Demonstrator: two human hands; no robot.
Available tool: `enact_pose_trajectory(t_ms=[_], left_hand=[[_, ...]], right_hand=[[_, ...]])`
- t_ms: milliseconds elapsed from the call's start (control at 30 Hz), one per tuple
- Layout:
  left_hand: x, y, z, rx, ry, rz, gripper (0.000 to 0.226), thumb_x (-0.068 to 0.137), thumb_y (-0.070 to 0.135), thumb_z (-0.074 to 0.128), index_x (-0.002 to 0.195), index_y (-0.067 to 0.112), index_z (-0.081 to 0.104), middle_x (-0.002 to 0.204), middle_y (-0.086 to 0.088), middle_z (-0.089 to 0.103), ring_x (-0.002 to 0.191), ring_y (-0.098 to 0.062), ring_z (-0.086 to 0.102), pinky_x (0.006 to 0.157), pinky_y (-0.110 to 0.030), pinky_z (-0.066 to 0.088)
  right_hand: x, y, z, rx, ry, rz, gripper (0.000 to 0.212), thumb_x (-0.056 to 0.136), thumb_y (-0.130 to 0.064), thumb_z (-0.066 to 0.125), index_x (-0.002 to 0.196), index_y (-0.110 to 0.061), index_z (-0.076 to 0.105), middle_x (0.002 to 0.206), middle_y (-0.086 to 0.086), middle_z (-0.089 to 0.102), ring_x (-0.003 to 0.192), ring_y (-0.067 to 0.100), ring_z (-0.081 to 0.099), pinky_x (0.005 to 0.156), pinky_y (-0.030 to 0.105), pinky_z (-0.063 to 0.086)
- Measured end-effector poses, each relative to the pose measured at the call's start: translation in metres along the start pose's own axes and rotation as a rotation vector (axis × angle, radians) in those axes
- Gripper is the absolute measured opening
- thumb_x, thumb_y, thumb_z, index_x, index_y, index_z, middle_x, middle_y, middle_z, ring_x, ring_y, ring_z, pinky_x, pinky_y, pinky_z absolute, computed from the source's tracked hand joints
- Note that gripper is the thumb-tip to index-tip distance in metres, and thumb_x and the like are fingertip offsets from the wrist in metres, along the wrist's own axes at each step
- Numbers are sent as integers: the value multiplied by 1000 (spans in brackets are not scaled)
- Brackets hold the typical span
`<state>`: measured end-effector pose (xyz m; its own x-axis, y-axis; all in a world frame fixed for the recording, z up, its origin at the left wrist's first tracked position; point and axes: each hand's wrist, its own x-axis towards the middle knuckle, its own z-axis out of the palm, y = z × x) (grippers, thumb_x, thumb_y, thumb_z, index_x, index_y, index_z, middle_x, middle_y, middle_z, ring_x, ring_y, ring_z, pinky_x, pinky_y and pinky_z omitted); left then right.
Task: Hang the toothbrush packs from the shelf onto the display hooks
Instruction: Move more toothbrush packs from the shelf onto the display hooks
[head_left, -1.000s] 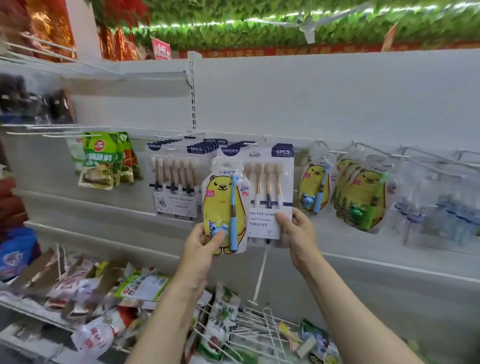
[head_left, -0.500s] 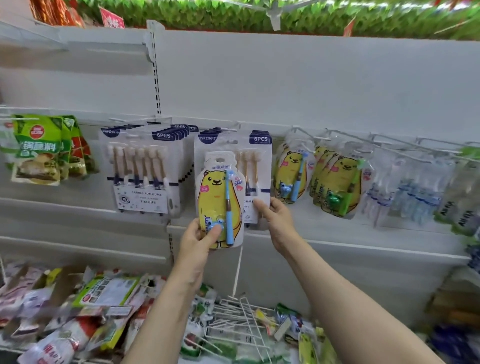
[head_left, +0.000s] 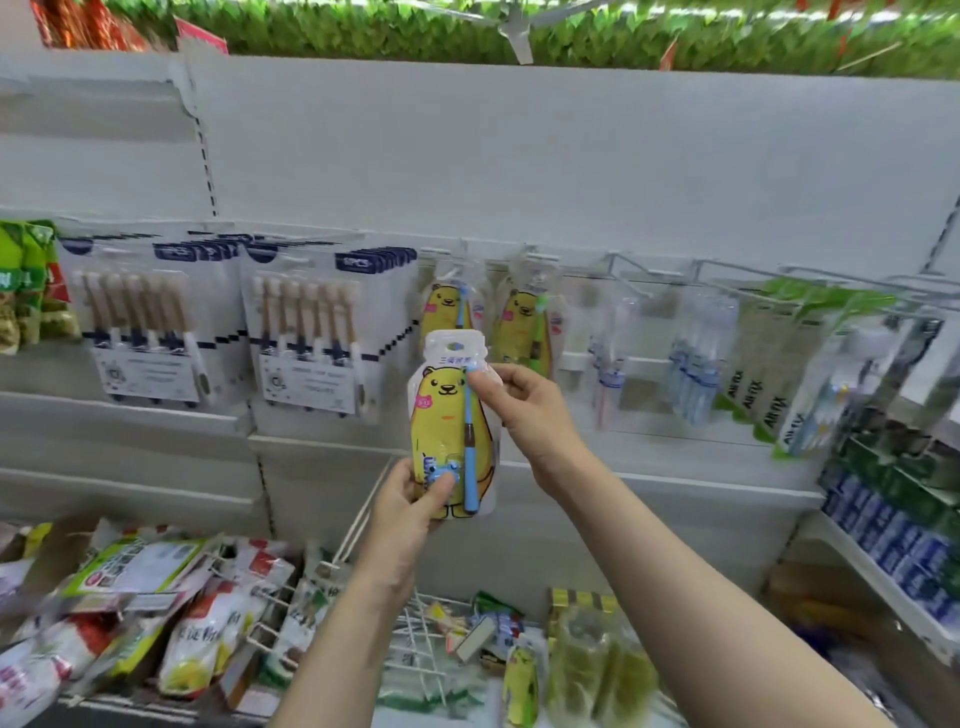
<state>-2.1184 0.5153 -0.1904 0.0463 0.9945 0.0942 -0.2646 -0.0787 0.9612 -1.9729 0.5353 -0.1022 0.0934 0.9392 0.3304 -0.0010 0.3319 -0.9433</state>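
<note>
Holding: left hand (head_left: 410, 506) pinches the bear toothbrush pack (head_left: 453, 431) at its bottom; right hand (head_left: 524, 410) pinches its upper edge.
Pack place: upright, before the display hooks (head_left: 524, 254).
Hard to read: hanging packs blurred; pack's print illegible.
Change: right hand left the six-brush pack (head_left: 311, 332); view shifted right.

Fake green hedge (head_left: 571, 31) running along the top, white ceiling fan (head_left: 514, 26) poking out in front of it. Green snack bags (head_left: 26, 291) hanging far left. Clear bottles (head_left: 696, 364) on pegs to the right, green-and-white packs (head_left: 769, 364) just beside them. Blue-and-green boxes (head_left: 893, 525) stacked on the right-hand shelf. Down below, a messy heap of food pouches (head_left: 156, 613) (labels too blurry to read) near loose white wire racks (head_left: 421, 654).
</note>
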Motion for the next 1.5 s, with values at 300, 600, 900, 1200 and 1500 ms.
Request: enact_pose_trajectory(t_ms=[300, 600, 900, 1200, 1500], left_hand=[[-39, 2, 57, 34, 62, 47, 22, 92, 16, 66, 113, 13, 62, 100, -4, 76, 90, -18, 72, 85, -40, 54], [-2, 38, 26, 52, 187, 118, 22, 92, 16, 67, 111, 7, 60, 100, -11, 73, 86, -18, 70, 77, -34, 55], [49, 47, 2, 23, 173, 123, 24, 89, 19, 71, 108, 7, 63, 96, -9, 76, 96, -32, 71, 93, -51, 52], [82, 36, -13, 37, 122, 175, 21, 88, 18, 71, 105, 9, 64, 96, -7, 76, 86, -18, 70, 70, -26, 51], [131, 28, -10, 62, 75, 119, 20, 90, 20, 71, 105, 10, 61, 98, -6, 72, 88, -20, 67, 78, -37, 54]], right_hand=[[-8, -15, -51, 23, -46, 11, 31, 86, -16, 78, 110, 1, 69, 100, 11, 77, 81, 11, 74, 65, 20, 56], [27, -40, -6, 47, -78, -9, 31, 84, -20, 80, 108, -3, 69, 95, 6, 77, 76, 9, 74, 60, 19, 54], [62, -43, 22, 10, -11, -50, 23, 86, -18, 78, 103, -6, 70, 86, -1, 76, 69, 2, 72, 57, 15, 52], [81, -22, 28, -43, 54, -122, 26, 84, -21, 80, 105, -8, 72, 92, 1, 77, 77, 4, 73, 63, 16, 54], [113, -9, 30, -86, 136, -79, 29, 85, -19, 79, 109, -4, 70, 89, -2, 74, 76, 4, 71, 64, 17, 54]])
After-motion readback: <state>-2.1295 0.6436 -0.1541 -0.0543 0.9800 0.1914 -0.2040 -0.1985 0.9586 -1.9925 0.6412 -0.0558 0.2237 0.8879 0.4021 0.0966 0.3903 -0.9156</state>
